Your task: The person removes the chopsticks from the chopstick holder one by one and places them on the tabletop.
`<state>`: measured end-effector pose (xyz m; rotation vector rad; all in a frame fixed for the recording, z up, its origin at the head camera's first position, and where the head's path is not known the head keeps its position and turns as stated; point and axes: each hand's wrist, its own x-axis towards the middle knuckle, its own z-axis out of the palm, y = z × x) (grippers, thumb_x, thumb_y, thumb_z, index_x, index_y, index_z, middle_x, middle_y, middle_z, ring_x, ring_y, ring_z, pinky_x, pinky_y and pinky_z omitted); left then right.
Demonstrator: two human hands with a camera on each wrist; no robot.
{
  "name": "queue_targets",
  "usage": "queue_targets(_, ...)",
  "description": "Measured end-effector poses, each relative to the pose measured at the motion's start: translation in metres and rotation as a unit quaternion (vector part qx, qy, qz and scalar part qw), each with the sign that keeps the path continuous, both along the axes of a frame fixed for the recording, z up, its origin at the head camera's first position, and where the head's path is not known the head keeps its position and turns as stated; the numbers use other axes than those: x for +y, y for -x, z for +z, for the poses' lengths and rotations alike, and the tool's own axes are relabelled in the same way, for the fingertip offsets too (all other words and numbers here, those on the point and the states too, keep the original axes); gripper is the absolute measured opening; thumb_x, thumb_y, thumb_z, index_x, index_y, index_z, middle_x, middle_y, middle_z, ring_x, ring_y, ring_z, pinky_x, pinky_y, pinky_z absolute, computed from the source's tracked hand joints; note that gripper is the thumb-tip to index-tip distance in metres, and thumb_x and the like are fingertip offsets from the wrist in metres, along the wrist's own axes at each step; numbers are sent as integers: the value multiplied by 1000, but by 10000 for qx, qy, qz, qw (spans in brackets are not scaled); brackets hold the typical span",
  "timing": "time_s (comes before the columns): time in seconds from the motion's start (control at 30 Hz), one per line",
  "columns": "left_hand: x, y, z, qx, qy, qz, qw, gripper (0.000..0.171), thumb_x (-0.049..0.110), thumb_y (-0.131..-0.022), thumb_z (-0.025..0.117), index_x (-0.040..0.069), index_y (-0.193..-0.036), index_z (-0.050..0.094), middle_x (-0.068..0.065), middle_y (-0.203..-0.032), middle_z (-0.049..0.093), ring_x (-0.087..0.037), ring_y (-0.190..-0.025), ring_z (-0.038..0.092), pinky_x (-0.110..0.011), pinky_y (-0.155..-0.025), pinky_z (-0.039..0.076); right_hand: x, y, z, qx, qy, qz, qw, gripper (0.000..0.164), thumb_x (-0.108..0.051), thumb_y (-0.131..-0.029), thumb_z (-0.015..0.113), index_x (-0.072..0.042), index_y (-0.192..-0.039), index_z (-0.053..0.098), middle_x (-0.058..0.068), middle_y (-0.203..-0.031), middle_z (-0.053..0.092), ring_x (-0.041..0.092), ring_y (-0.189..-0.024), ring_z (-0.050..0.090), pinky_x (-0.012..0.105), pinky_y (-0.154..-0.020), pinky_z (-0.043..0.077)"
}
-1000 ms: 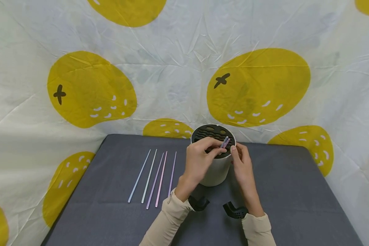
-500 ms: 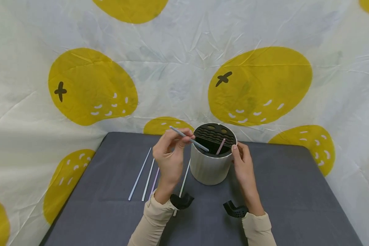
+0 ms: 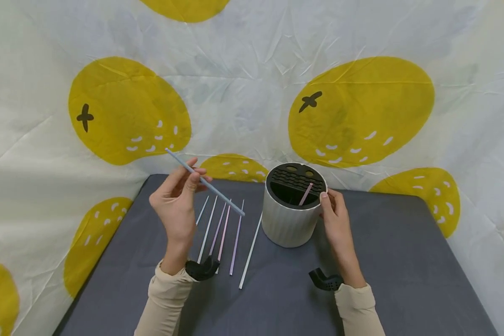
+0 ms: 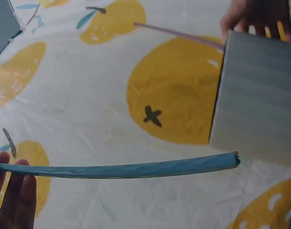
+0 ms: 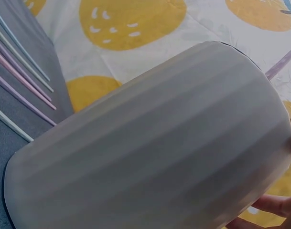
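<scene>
My left hand (image 3: 177,205) pinches a slim, tapered blue chopstick (image 4: 121,171) between thumb and fingers, raised over the left of the table. The chopstick slants, its thicker end lower and pointing right, apart from the holder. A white ribbed utensil holder (image 3: 289,228) with a black slotted top stands right of centre. My right hand (image 3: 336,228) grips its right rim, thumb at the top edge and fingers round the outside. A pink chopstick (image 3: 305,194) leans inside the holder's front compartment, its upper end sticking out; its lower end is hidden.
Several pastel chopsticks lie side by side on the dark grey tablecloth (image 3: 277,289) left of the holder, including a purple chopstick (image 3: 237,238) and a whitish chopstick (image 3: 250,252) nearest the holder. A white cloth with yellow fruit print (image 3: 239,107) hangs behind the table.
My left hand has drawn the blue chopstick out from the holder and carried it left, over the row of chopsticks. The pink one stays in the holder. My right hand has kept its grip.
</scene>
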<state>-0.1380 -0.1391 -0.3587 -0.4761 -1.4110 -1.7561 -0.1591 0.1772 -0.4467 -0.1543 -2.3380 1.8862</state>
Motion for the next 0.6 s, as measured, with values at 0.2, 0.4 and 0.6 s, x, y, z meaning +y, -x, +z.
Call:
queue_targets(0.2,-25,9,-5,-836,-121,-390,9957,24,-5,-93,73,-13,-116,74,-5,-91,82,-23,-69,77,-28,-63,63,1,1,2,-58,-7,-25,10000,59,-47,-111,41,-8,-156,38,16,-159,44,31,-145,44,54,-112,41)
queue_targets(0.4,-52,29,-13,-2326,29,-713,9699,28,11,-94,77,-3,-119,77,2,-93,82,-15,-67,76,-29,-66,64,2,3,1,-53,29,-26,10000,59,-47,-111,42,-10,-156,38,15,-159,44,31,-145,43,59,-115,40)
queue_targets(0.6,-80,54,-33,-4175,586,-1098,9001,39,30,-96,76,7,-128,75,7,-97,78,-12,-76,74,-30,-71,64,1,1,0,-69,11,-46,10000,58,-47,-111,42,-10,-155,40,15,-157,46,30,-143,45,51,-111,41)
